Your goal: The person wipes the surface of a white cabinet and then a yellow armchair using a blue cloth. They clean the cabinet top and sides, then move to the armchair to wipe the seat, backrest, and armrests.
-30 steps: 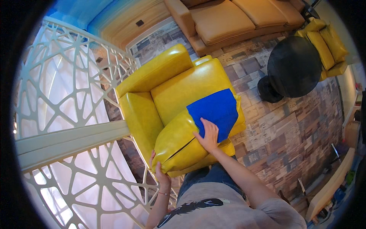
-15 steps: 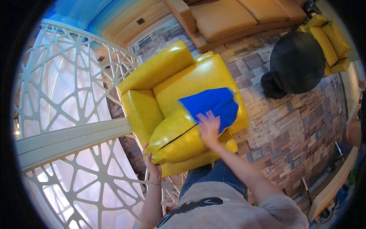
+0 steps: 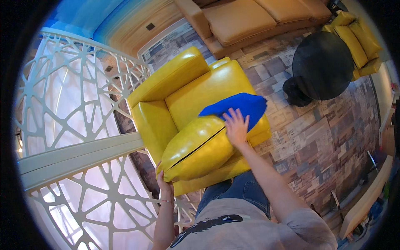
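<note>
A glossy yellow cushion [image 3: 196, 143] with a dark seam line along it rests on edge at the near side of a yellow armchair [image 3: 208, 93]. My left hand [image 3: 165, 186] grips the cushion's lower left corner, the fingers partly hidden behind it. Over the cushion's right end lies a blue cloth [image 3: 250, 106], its far part draped loosely toward the chair seat. My right hand [image 3: 237, 128] is spread flat on the cloth and the cushion top, pressing down with fingers apart.
A white lattice partition [image 3: 96, 137] stands close at the left. Behind the armchair is a tan sofa [image 3: 237, 21]. At the right are a round black table [image 3: 323, 64] and another yellow armchair [image 3: 354, 39]. Wood-pattern flooring [image 3: 308, 141] runs between them.
My right hand has slid right and slightly away along the cushion, carrying the blue cloth with it. More of the seam line shows. My left hand stays at the corner.
</note>
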`<control>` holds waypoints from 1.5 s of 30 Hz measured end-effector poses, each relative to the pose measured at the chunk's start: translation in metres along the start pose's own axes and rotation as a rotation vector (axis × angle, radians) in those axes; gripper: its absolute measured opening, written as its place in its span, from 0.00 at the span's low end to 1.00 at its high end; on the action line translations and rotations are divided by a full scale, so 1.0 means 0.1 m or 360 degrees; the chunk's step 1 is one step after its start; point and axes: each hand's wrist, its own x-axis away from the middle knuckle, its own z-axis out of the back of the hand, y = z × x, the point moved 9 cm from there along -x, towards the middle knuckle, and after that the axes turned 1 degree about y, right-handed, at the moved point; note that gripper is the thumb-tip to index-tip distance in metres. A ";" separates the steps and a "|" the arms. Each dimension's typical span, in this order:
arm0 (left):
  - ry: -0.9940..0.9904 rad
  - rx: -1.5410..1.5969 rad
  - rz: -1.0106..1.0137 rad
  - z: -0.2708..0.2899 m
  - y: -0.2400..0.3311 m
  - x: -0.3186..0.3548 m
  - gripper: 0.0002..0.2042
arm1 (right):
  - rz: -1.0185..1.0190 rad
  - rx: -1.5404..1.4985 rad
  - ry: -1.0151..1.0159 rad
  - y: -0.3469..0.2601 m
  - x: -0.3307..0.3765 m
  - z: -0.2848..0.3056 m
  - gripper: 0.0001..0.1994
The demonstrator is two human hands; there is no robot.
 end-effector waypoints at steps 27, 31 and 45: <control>0.0002 0.0296 0.0397 -0.15 -0.70 0.06 0.23 | -0.0986 -0.1967 0.0334 0.36 -0.01 2.46 0.19; -0.0076 -0.0135 0.0562 -0.71 -0.77 0.29 0.31 | -0.0690 -0.1517 0.0334 -0.24 0.05 2.87 0.15; -0.0809 -0.0016 -0.0011 -1.79 0.17 0.63 0.34 | 0.0086 -0.1044 -0.0037 -1.42 0.59 1.60 0.15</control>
